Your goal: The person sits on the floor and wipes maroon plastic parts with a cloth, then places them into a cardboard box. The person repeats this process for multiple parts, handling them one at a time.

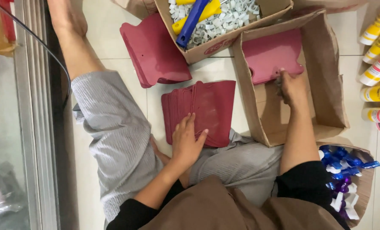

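I sit on a tiled floor with my legs folded. My left hand [187, 140] lies flat, fingers spread, on a fanned stack of dark red flat plastic pieces [209, 108] between my knees. My right hand [290, 87] reaches into an open cardboard box [326, 64] and its fingertips pinch the lower edge of a pinkish-red flat piece [271, 53] lying inside. A second pile of the same dark red pieces [153, 49] rests on the floor farther away.
A cardboard box [224, 42] of small white clips holds a blue and yellow tool [192, 21]. Yellow-and-white tubes [379, 64] lie at the right. A box of blue and purple plastic parts [343, 170] sits by my right elbow. A metal door track [34, 127] runs along the left.
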